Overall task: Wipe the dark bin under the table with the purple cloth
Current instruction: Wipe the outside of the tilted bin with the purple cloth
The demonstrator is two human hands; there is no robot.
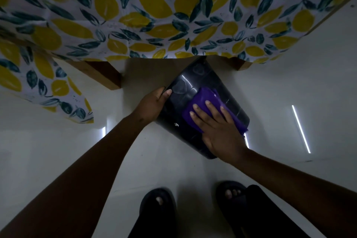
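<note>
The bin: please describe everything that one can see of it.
The bin is dark and glossy and looks like plastic, with rounded corners. Light streaks and small white specks show on its face. It sits at a slant over the pale floor, its far end under the edge of the tablecloth. The left hand grips its left side. The right hand presses the cloth flat on its face.
</note>
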